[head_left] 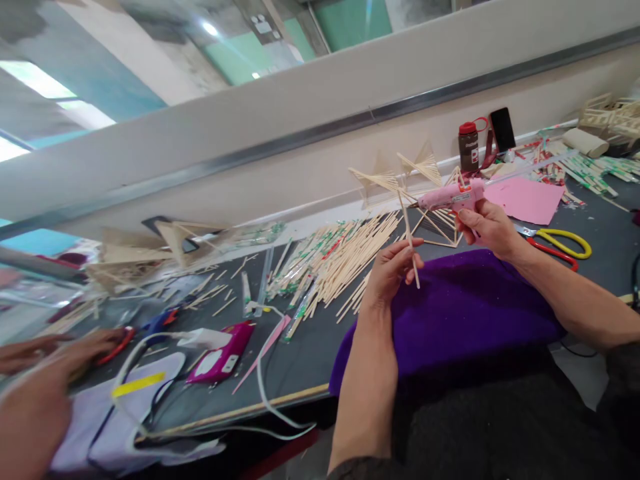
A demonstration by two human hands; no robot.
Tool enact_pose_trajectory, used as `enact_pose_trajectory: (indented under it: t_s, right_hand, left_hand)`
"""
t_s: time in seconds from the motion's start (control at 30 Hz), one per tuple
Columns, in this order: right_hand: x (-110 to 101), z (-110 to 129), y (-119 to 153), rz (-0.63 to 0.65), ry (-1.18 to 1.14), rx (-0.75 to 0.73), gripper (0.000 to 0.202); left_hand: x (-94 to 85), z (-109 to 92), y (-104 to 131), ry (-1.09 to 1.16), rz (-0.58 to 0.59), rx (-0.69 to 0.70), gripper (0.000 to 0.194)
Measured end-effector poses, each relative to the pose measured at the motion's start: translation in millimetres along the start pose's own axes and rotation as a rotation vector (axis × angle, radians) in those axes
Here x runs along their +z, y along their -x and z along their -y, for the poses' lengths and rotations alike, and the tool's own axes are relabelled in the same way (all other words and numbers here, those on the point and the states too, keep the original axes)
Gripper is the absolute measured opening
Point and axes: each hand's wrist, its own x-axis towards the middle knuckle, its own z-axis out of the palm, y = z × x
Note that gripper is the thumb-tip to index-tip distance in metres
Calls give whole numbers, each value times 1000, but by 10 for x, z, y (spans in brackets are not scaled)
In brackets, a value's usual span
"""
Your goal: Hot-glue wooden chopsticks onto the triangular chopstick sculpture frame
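Observation:
My left hand [393, 270] pinches a thin wooden stick [408, 235], which stands nearly upright above the purple cloth [455, 307]. In my right hand [484, 227] is a pink glue gun [447, 195], its nozzle pointing left, close to the upper part of the stick. Behind both hands, stick structures [377, 179] lean against the wall. A frame of joined sticks [440, 227] lies on the table just beyond the cloth.
Loose sticks [357, 257] spread left of my hands. Scissors [560, 241], pink paper [525, 199] and a bottle [469, 150] are to the right. At left, another person's hands [85, 353] hold red-handled scissors near a magenta power strip [225, 353] and white cable.

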Motion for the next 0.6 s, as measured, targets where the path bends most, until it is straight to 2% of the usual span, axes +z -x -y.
enact_pose_trajectory:
  t_s: [0.13, 0.27, 0.43, 0.53, 0.6]
  right_hand:
    - [-45, 36, -53, -49, -47, 28, 38]
    - [-233, 102, -170, -198, -119, 61, 31]
    - [-762, 142, -328, -360, -135, 155, 17]
    - [-1100, 103, -373, -528, -95, 283, 16]
    - [-1266, 36, -375, -597, -60, 373, 15]
  left_hand:
    - [-28, -20, -4, 26, -31, 15, 35]
    - [-51, -23, -34, 22, -52, 48, 35]
    - [-18, -33, -34, 13, -52, 40, 34]
    - [0, -44, -32, 19, -38, 42, 33]
    - [7, -49, -34, 26, -27, 45, 34]
